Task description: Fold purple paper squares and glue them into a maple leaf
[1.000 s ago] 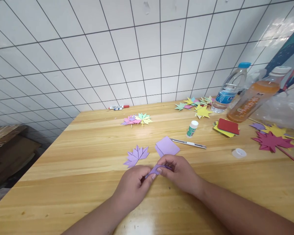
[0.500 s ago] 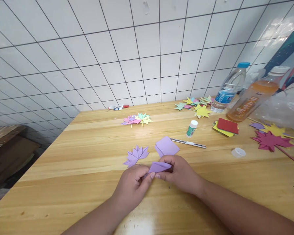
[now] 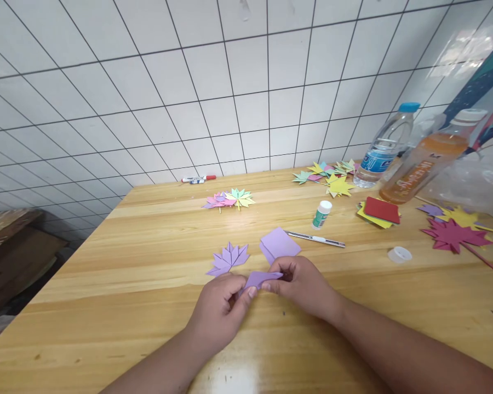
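Between my two hands is a folded piece of purple paper (image 3: 258, 279), held just above the wooden table. My left hand (image 3: 221, 306) pinches its left end between thumb and fingers. My right hand (image 3: 302, 284) grips the right side, thumb on the near face and fingers behind. Just beyond my left hand lies a purple paper leaf (image 3: 230, 258) made of pointed folded pieces. Purple paper squares (image 3: 280, 244) rest beyond my right hand, partly covered by its fingers. A slim cutter knife (image 3: 317, 239) lies to the right of the squares.
On the table (image 3: 148, 251) a glue stick (image 3: 321, 214) stands upright near a stack of coloured paper (image 3: 380, 212) and a clear cap (image 3: 400, 255). A water bottle (image 3: 384, 148) and an orange drink bottle (image 3: 429, 161) stand back right. Paper leaves (image 3: 238, 198) and markers (image 3: 198, 179) lie farther back.
The right-hand thumb has moved up onto the purple paper, pressing its fold flatter and narrower. Both hands stay in nearly the same place.
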The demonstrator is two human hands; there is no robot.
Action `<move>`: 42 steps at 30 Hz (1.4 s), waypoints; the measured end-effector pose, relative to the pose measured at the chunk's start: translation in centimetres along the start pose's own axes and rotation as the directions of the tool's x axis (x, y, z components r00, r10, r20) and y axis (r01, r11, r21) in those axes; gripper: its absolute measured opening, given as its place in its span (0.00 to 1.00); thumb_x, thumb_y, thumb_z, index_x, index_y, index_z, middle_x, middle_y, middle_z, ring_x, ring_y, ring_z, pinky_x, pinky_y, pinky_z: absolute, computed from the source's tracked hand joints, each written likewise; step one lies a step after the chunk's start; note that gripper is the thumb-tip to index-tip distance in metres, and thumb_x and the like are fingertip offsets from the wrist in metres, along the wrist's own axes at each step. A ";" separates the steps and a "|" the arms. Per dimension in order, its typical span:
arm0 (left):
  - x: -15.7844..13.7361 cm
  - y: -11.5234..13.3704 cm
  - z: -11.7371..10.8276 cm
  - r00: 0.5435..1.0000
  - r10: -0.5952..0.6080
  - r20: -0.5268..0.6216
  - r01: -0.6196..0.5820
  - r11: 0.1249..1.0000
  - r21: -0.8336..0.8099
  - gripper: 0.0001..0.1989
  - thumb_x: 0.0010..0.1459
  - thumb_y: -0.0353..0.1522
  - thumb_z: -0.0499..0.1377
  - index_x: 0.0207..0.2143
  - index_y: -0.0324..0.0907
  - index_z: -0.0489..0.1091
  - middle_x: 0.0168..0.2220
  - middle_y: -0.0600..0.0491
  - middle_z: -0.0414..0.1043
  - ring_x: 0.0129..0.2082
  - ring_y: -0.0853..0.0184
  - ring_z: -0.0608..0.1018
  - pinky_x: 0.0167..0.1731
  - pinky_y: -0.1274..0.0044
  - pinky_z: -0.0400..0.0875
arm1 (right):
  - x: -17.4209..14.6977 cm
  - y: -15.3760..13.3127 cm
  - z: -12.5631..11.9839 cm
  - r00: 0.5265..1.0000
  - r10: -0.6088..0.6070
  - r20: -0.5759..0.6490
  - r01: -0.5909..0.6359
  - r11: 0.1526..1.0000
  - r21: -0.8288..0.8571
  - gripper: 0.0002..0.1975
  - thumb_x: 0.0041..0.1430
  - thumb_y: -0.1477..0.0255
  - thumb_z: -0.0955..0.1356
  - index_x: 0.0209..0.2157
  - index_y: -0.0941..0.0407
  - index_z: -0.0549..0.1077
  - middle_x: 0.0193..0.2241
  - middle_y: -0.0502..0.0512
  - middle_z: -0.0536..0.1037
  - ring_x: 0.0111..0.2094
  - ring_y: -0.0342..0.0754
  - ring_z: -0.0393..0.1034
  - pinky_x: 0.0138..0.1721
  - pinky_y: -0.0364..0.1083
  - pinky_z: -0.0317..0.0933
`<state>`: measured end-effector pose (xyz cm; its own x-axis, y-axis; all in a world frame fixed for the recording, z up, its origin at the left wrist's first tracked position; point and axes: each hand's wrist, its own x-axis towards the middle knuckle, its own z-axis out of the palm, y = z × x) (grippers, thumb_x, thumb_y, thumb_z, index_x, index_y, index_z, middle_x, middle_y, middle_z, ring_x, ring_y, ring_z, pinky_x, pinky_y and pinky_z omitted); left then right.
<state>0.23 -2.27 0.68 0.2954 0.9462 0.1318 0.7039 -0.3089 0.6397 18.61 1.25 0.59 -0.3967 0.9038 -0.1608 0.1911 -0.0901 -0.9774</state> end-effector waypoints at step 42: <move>0.4 0.0 -0.1 0.964 -0.261 0.048 0.252 0.842 -0.477 0.18 0.57 0.41 0.52 0.21 0.39 0.68 0.15 0.56 0.65 0.19 0.71 0.66 0.24 0.80 0.59 | 0.4 0.4 -0.5 0.995 -0.061 -0.078 0.077 0.972 0.223 0.12 0.48 0.63 0.69 0.23 0.58 0.68 0.19 0.45 0.62 0.21 0.39 0.56 0.21 0.39 0.58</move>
<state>0.25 -1.91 0.82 0.1321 0.9883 -0.0767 0.3591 0.0244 0.9330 18.98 1.75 0.17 -0.3364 0.9375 -0.0893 -0.0449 -0.1107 -0.9928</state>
